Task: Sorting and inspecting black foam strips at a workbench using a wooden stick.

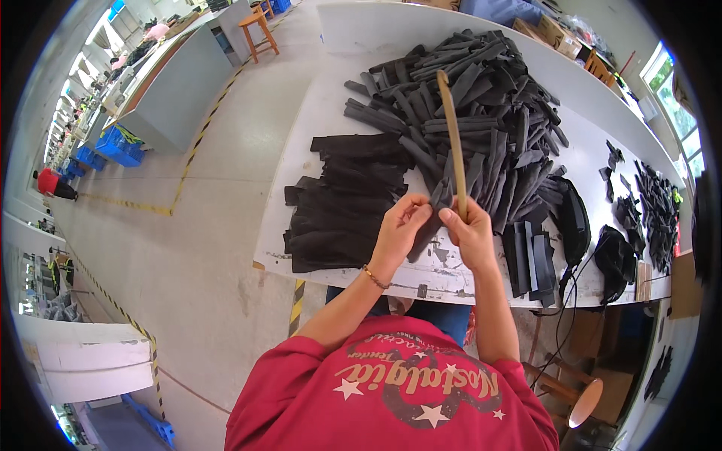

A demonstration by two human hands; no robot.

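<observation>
Close together over the near edge of the white table, my two hands work on one dark grey fabric piece. It looks rolled or tube-like. My left hand is closed, pinching the piece between thumb and fingers. In my right hand is a long, thin wooden stick, pointing up and away, its tip slightly hooked. My right thumb also presses near the fabric's upper end. Whether the stick's lower end goes inside the fabric is hidden by my fingers. Flat dark fabric pieces lie in overlapping rows to the left.
A large heap of rolled dark fabric pieces covers the table beyond my hands. Flat dark strips and a black bag-like item with cables lie right. More dark pieces are farther right. A wooden stool stands below.
</observation>
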